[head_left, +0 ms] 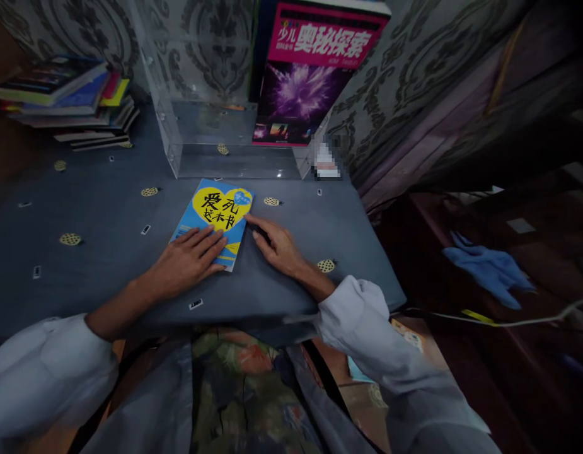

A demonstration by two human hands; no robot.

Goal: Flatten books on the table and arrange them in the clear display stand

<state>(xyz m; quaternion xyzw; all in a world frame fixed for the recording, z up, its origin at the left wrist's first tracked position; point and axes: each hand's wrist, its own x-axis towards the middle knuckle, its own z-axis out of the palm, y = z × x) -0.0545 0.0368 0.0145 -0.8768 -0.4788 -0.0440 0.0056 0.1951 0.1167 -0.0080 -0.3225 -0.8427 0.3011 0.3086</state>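
Near edge of surface (102, 265) runs just below both hands. Left hand (190, 257) flat, fingers extended, on lower part of blue-yellow book (222, 214). Right hand (278, 247) apart from left, thumb and index parted, index tip at book's right edge. Surface runs wide left of left hand, narrower right of right hand to its slanting edge. Beyond hands: narrow gap, then clear rack (234, 165), magenta book (314, 82) standing at its right end; book stack (74, 101) far left.

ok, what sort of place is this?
Probably a home study corner, though I can't be sure: pineapple-print tablecloth, stack of books, ornate patterned backdrop.
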